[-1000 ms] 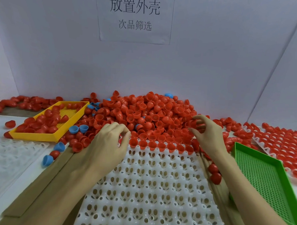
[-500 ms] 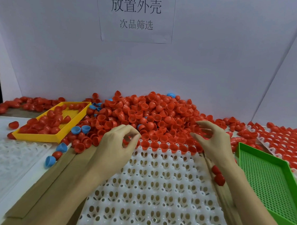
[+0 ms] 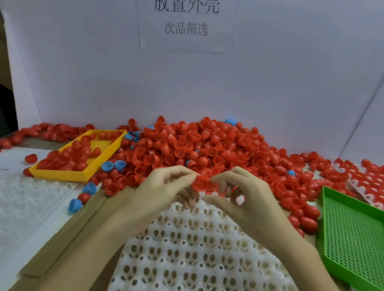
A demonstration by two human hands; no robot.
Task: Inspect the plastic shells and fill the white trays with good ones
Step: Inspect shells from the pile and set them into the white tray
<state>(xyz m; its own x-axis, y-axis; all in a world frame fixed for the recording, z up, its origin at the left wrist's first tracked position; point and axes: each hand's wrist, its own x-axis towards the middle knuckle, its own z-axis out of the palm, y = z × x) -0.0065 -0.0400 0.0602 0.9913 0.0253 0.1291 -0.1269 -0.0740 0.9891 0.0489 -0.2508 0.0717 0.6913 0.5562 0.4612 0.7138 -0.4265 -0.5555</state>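
Right now, going from the left, a clear tray (image 3: 14, 201) lies flat on the counter (image 3: 8, 159). Next to it sits a yellow tray (image 3: 60, 173) with some red shells inside. A few blue shells (image 3: 113, 165) lie near its corner.

In the middle, the left hand (image 3: 162, 192) and the right hand (image 3: 241, 200) meet over the far edge of the white tray (image 3: 193, 255). Both pinch one red shell (image 3: 203, 182) between their fingertips, so each grip is closed on it. The shell is up in the air, just above the tray's far row of holes. Most holes that can be seen are empty, so I think the job has a long way to go.

The shell is small and looks smooth. It could slip from the fingertips and fall into the big red pile (image 3: 208, 146) behind, and then it would be lost among the others. The pile also crowds right up to the tray's far edge, so loose shells might roll into the holes without a check.

On the right sits an empty green tray (image 3: 356, 238). Past it lies another tray full of red shells (image 3: 374, 182).
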